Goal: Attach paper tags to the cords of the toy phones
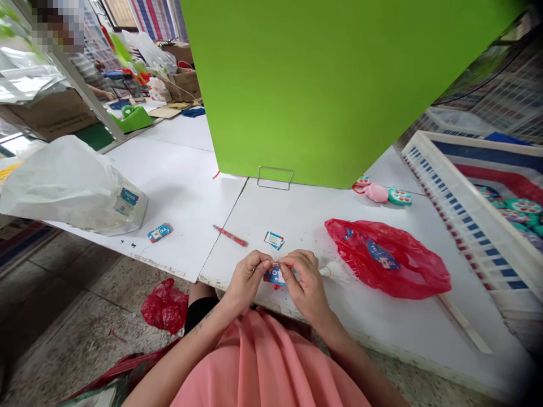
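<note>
A small blue card tag [274, 275] with white lettering is held at its top edge by both hands, close to the table's front edge. My left hand [251, 276] pinches it from the left with thumb and forefinger. From the right, my right hand [304, 281] is closed in a pinch at the same edge, its other fingers curled. A bit of red shows just below the tag. Beyond my fingers lie other printed cards [274, 240]. A red pen-like tool [230, 235] rests to the left of them.
A red plastic bag [407, 271] with blue tags inside lies right, near a white crate [462, 226] of colourful toys. A green panel [305, 90] stands ahead. At left are a white bag [63, 186] and another tag [160, 232]. A person [87, 68] is at far left.
</note>
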A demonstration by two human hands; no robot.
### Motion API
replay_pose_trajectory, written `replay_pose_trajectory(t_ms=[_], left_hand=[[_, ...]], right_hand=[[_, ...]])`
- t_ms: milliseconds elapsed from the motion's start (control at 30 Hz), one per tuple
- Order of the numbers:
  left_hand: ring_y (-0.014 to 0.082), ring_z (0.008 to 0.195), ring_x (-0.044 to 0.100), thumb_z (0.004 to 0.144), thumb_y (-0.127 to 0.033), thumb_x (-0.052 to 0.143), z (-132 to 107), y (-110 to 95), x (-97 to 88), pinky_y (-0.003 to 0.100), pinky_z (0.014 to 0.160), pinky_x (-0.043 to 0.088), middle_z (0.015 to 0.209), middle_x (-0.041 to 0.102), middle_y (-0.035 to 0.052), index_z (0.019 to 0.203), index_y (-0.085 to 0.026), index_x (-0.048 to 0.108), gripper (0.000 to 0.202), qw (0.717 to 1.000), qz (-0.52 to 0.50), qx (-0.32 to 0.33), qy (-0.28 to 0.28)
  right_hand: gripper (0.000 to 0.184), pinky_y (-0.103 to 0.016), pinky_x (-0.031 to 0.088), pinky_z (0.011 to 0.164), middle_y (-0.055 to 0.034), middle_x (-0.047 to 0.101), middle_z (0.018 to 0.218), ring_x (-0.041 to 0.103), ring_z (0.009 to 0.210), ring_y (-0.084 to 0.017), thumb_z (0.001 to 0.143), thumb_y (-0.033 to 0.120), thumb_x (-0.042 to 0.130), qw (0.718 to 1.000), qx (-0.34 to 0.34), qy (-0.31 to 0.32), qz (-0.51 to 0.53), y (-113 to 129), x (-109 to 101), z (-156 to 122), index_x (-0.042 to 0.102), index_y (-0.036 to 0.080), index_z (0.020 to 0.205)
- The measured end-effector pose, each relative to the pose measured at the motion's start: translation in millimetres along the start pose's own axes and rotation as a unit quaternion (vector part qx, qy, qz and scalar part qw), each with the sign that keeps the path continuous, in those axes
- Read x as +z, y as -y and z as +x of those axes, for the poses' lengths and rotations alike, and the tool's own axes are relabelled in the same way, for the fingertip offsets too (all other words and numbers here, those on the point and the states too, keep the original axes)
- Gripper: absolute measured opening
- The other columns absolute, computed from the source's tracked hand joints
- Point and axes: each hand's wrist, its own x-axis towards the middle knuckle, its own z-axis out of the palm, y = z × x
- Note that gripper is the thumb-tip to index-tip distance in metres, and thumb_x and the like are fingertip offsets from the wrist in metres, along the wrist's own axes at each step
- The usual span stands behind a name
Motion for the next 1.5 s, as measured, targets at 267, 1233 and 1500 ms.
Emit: replay_pose_trajectory(t_ms=[267,1233,1500], left_hand=[[0.0130,0.071,0.053,0.091,-0.038,0.044,-0.6,-1.3,0.2,0.025,0.067,0.044,0.075,0.057,0.0017,0.082,-0.016,0.058,0.028,1.000,0.025,0.011,0.005],[0.0143,0.078,0.052,0.094,-0.032,0.039,-3.4,-13.3,-2.2,0.026,0.072,0.040,0.078,0.056,0.0018,0.082,-0.017,0.056,0.026,0.984,0.157,0.079,0.021],[0.0169,0.073,0.047,0.095,-0.025,0.033,-4.4,-11.5,1.5,0.029,0.068,0.039,0.074,0.053,0.0037,0.081,-0.017,0.053,0.026,0.950,0.271,0.156,0.013]], right_hand=[[0.014,-0.039,0.035,0.082,-0.0038,0.063,0.083,0.050,0.088,-0.021,0.087,0.016,0.046,0.997,-0.036,-0.018,-0.070,0.7,-2.0,-0.1,0.059,0.022,0.087],[0.013,-0.041,0.035,0.081,-0.0051,0.060,0.079,0.047,0.086,-0.022,0.087,0.014,0.045,0.989,-0.082,0.016,-0.122,11.5,-7.4,1.8,0.056,0.020,0.083],[0.011,-0.040,0.036,0.081,-0.0052,0.060,0.080,0.047,0.087,-0.022,0.086,0.014,0.045,0.989,-0.100,0.005,-0.104,12.3,-3.1,-0.7,0.055,0.019,0.085]])
